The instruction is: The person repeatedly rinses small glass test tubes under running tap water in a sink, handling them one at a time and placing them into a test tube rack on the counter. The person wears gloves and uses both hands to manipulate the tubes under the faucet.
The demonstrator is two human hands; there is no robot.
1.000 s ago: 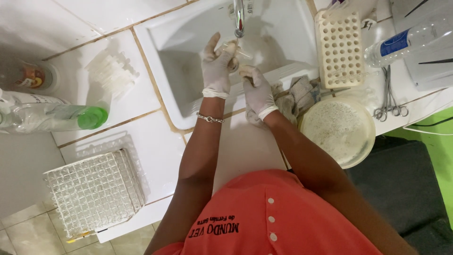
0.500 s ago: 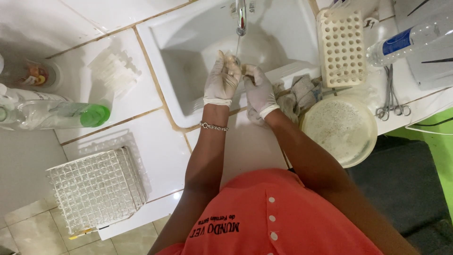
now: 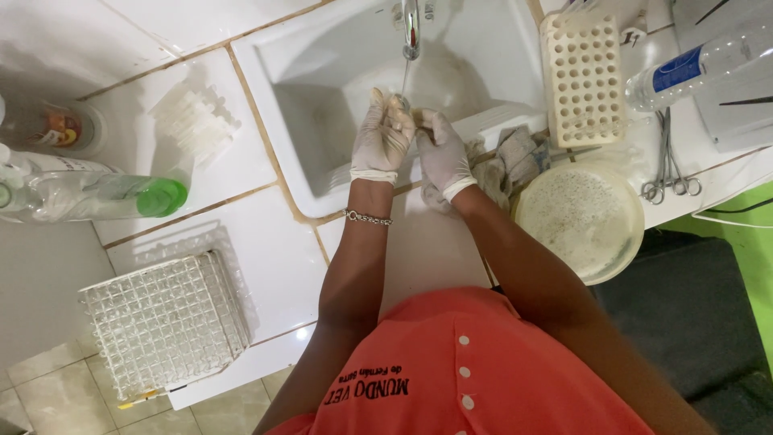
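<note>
My two hands in white gloves meet over the white sink [image 3: 314, 121], right under the thin water stream [image 3: 405, 79] from the metal tap [image 3: 411, 28]. My left hand [image 3: 380, 141], with a bracelet on its wrist, has its fingers curled around a small pale item [image 3: 400, 102] held in the stream. My right hand [image 3: 441, 153] presses against the same item from the right. The gloves hide most of it, so I cannot tell what it is.
A white rack with round holes [image 3: 584, 80], a clear bottle [image 3: 692, 68] and metal forceps [image 3: 668, 169] lie right of the sink. A grey cloth [image 3: 515, 157] and round speckled dish [image 3: 580, 221] sit near my right arm. On the left are a green-capped bottle [image 3: 105, 197] and wire rack [image 3: 165, 322].
My left hand has come down from its raised position and joined the right hand under the stream. Both hands have moved closer together.
</note>
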